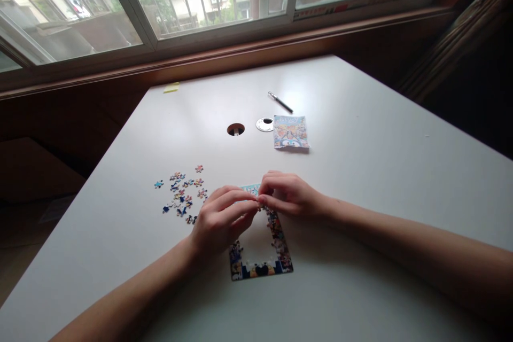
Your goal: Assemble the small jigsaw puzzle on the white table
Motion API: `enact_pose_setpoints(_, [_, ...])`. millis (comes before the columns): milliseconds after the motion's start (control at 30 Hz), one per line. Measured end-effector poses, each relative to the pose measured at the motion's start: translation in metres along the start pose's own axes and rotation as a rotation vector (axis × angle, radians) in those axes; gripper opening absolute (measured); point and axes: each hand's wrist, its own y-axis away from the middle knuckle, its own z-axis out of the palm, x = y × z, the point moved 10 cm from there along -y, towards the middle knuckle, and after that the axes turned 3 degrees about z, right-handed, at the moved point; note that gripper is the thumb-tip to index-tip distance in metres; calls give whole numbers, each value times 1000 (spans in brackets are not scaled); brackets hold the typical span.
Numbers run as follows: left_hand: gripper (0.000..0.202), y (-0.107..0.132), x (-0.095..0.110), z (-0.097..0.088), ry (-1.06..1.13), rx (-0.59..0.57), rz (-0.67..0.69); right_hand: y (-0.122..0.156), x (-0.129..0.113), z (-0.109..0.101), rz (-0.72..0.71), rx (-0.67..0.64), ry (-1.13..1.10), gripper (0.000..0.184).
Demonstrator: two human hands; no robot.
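Observation:
A jigsaw puzzle (283,248) lies on the white table, its outer border joined and its middle showing bare surface. Over its upper part my left hand (224,216) and my right hand (290,193) meet fingertip to fingertip. Both are closed in a pinch on what looks like a small puzzle piece (259,206), mostly hidden by the fingers. My left hand covers the puzzle's upper left side. To the left of that hand, several loose puzzle pieces (183,198) are scattered, some blue and some orange or pink.
Beyond my hands lies a printed picture sheet or packet (290,132), overlapping a round metal cover (263,125). A pen (281,102) is behind it. The table (372,171) has a round cable hole (235,129) and a yellow sticker (171,87). A barred window stands at the back.

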Motion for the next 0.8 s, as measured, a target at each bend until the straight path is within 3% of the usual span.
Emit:
enact_pose_setpoints(167, [14, -5, -5, -3, 2, -5, -50, 2, 4, -16, 56, 199, 196, 15])
enact_pose_setpoints(233, [11, -6, -7, -3, 17, -22, -76, 3, 3, -18, 47, 218, 272, 13])
enact_pose_setpoints(433, [9, -2, -12, 0, 32, -86, -83, -1, 5, -7, -38, 16, 246, 8])
enact_pose_setpoints(567, [8, 3, -17, 4, 4, -137, -87, -3, 15, -11, 15, 4, 215, 15])
enact_pose_setpoints(800, [6, 4, -14, 18, -17, -233, -52, -1, 15, -2, 13, -58, 285, 11])
